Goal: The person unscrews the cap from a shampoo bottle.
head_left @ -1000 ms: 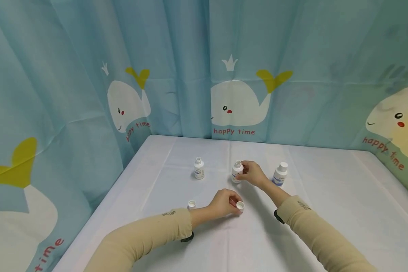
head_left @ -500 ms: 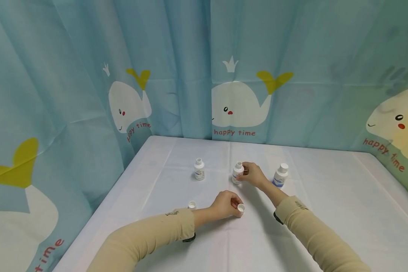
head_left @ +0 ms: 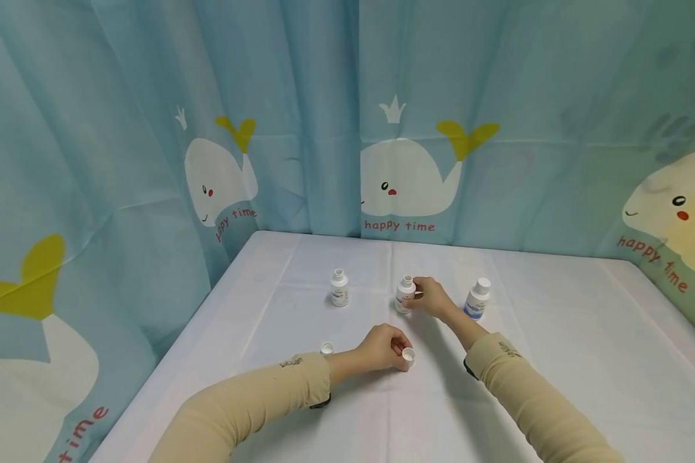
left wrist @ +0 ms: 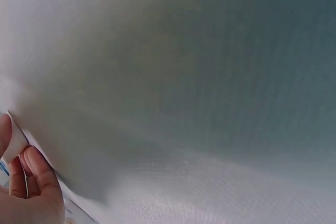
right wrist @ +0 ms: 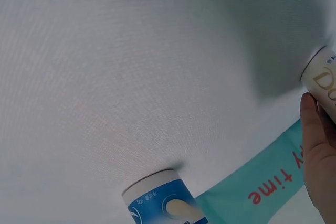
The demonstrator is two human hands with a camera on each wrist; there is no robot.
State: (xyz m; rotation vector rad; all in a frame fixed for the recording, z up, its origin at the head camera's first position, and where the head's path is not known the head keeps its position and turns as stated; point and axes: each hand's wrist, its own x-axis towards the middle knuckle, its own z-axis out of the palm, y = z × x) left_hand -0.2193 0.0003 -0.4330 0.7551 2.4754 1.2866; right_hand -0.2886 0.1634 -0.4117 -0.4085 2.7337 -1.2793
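My left hand (head_left: 382, 348) pinches a white bottle cap (head_left: 408, 355) at the table surface, hollow side up. In the left wrist view, the thumb and fingers (left wrist: 44, 174) meet around the cap (left wrist: 17, 142). My right hand (head_left: 432, 298) grips a small white bottle (head_left: 404, 294) standing upright, its neck uncapped. Part of that bottle (right wrist: 323, 77) shows at the edge of the right wrist view. Just right of this hand stands a capped white bottle (head_left: 477, 298) with a blue label. Another uncapped bottle (head_left: 339, 288) is upright farther left.
A second white cap (head_left: 327, 348) lies hollow side up beyond the left forearm, partly hidden by the sleeve. A white cloth covers the table (head_left: 556, 334). Blue curtains (head_left: 307, 128) printed with whales hang along its back and sides.
Both hands keep their hold on the cap and the bottle and stay almost in place. The left hand's cap shifts only very slightly.
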